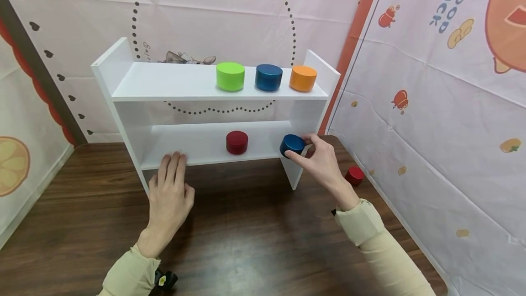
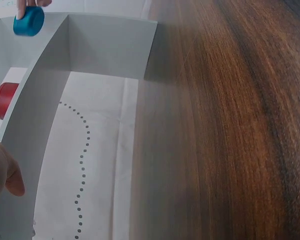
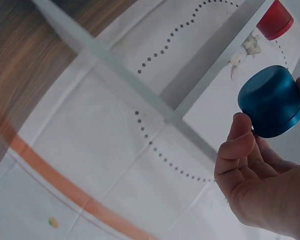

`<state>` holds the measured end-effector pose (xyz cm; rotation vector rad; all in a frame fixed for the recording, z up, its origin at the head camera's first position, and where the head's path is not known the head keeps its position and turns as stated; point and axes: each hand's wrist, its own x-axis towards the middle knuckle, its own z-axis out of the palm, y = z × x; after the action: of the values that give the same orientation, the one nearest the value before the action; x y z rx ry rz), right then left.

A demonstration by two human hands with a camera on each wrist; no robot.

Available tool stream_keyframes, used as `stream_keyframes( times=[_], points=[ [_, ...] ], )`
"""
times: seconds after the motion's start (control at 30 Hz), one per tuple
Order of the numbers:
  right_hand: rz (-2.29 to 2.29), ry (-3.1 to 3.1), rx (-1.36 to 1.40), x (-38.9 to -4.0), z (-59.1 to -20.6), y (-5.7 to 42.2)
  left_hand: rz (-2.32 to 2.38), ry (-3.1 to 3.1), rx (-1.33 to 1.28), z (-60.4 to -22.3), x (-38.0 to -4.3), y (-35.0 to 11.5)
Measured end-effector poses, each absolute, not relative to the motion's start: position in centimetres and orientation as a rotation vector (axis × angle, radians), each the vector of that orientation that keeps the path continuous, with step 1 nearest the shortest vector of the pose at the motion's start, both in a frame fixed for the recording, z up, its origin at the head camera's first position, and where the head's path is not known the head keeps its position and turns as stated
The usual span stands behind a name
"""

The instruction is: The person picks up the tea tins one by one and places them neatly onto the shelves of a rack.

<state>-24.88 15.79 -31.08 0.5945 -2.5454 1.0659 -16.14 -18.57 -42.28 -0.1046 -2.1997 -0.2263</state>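
A white two-tier shelf [image 1: 218, 97] stands on the wooden table. My right hand [image 1: 322, 159] pinches a short, shiny blue cylinder [image 1: 291, 145] between thumb and fingers, at the front right end of the lower board. In the right wrist view this blue cylinder [image 3: 271, 102] is tilted; whether it touches the board I cannot tell. A dark red cylinder [image 1: 237, 143] sits mid-board to its left. My left hand [image 1: 170, 198] rests its straight fingers on the lower board's front edge near the left end; the left wrist view catches only part of that hand.
On the upper board are a green cylinder [image 1: 230, 76], another blue cylinder [image 1: 269, 77] and an orange cylinder [image 1: 303, 78]. Another red cylinder [image 1: 355, 176] lies on the table [image 1: 246, 241] right of the shelf, near the printed cloth wall [image 1: 431, 150].
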Motion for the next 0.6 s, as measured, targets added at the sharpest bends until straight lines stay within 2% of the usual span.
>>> stream_keyframes(
  times=[0.6],
  points=[
    [1.103,-2.579,0.578,-27.6,-32.0,11.0,-0.243,-2.185,-0.099,-42.3,-16.2,-18.5]
  ],
)
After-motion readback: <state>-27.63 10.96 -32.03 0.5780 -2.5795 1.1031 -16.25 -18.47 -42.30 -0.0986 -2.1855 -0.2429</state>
